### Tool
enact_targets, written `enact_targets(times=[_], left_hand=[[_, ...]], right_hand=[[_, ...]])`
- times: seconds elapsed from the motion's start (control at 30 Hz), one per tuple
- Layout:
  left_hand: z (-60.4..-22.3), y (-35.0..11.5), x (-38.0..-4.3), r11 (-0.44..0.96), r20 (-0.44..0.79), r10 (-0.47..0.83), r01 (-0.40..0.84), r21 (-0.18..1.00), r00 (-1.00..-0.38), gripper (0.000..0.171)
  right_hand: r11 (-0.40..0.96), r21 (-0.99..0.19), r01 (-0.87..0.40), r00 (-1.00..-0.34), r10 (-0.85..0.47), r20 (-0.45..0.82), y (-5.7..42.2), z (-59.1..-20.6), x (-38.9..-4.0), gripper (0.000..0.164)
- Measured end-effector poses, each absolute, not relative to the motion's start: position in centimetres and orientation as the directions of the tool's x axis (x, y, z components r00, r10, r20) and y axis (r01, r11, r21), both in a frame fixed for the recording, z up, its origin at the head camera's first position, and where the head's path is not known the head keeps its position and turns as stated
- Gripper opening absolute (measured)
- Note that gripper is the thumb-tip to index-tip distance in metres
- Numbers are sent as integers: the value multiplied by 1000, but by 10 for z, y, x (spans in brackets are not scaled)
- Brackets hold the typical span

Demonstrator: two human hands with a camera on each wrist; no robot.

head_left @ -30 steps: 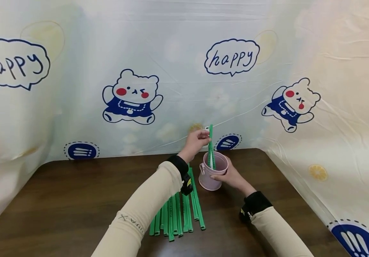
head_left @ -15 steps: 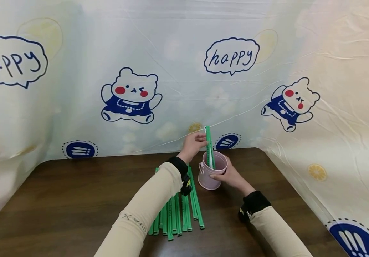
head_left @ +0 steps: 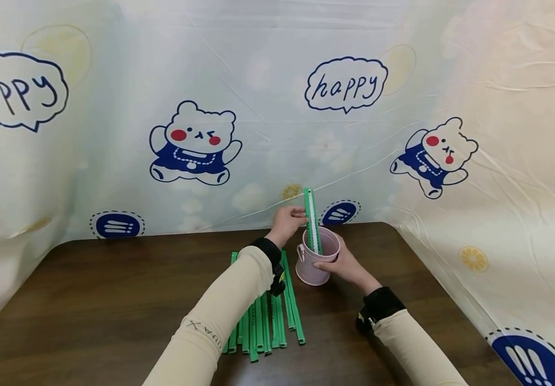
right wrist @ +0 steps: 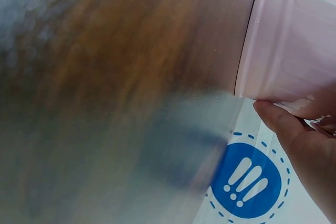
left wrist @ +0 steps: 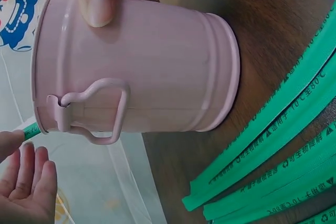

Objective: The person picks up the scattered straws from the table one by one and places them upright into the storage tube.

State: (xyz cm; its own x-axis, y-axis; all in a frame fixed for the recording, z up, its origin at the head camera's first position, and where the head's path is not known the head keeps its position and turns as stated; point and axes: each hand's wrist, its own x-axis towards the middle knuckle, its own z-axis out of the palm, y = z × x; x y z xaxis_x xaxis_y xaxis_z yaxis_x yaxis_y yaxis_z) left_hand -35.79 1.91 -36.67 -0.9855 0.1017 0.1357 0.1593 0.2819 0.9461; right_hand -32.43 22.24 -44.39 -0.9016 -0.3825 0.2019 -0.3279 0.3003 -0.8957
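Note:
A pink metal bucket [head_left: 312,273] with a small side handle stands upright on the table, and my right hand [head_left: 347,262] grips it from the right, thumb on the front wall. Long green-wrapped straws [head_left: 312,228] stand in the bucket, their tops well above its rim and a white strip showing between the green. My left hand [head_left: 287,222] pinches a straw above the rim; in the left wrist view the thumb lies over the green wrapper [left wrist: 31,130], while the other visible fingers are loosely bent. The straws' lower ends are hidden inside the bucket.
A bundle of green-wrapped straws [head_left: 260,327] with black print lies on the dark wooden table [head_left: 152,300] left of the bucket, partly under my left forearm. A printed cloth [head_left: 267,80] hangs close behind the table and along its right side.
The tops of the straws in the bucket tilt left, and more of the white strip shows. My left hand shifts slightly left and down with them. My right hand keeps hold of the bucket.

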Motion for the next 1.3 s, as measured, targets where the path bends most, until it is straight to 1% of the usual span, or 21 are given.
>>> enact_targets(times=[0.07, 0.23, 0.4, 0.53, 0.63, 0.8, 0.97, 1.07, 1.1, 1.2, 1.3], left_hand=[[-367, 18, -357, 309, 130, 106, 157, 938, -986, 33], [-363, 10, -354, 326, 99, 122, 134, 936, -988, 39], [-342, -6, -356, 330, 110, 145, 153, 932, -983, 43], [-320, -27, -359, 400, 117, 144, 166, 901, -983, 45], [-310, -45, -358, 474, 120, 159, 183, 861, -980, 44], [-314, -70, -347, 542, 83, 225, 195, 817, -971, 40], [-332, -88, -330, 554, 24, 255, 166, 816, -967, 38], [-350, -99, -327, 575, 0, 264, 157, 803, -965, 37], [-368, -108, -336, 554, 43, 294, 207, 806, -955, 37], [-411, -126, -359, 580, 35, 306, 216, 786, -951, 41], [-472, -149, -401, 589, 68, 311, 248, 769, -948, 44]], right_hand=[[300, -894, -334, -900, -383, 207, 222, -444, -325, 99], [287, -888, -359, -891, -390, 234, 222, -444, -326, 99], [290, -890, -353, -894, -385, 229, 222, -445, -327, 99], [312, -894, -321, -908, -369, 198, 221, -443, -327, 99], [324, -891, -317, -909, -372, 189, 220, -443, -326, 98], [325, -889, -322, -910, -365, 196, 221, -444, -327, 98], [297, -888, -352, -897, -380, 228, 223, -444, -329, 98], [290, -890, -351, -896, -381, 229, 223, -444, -330, 98], [293, -888, -355, -894, -384, 231, 223, -444, -330, 98], [296, -886, -357, -893, -387, 231, 222, -444, -330, 98], [307, -879, -364, -891, -389, 233, 221, -445, -330, 98]])
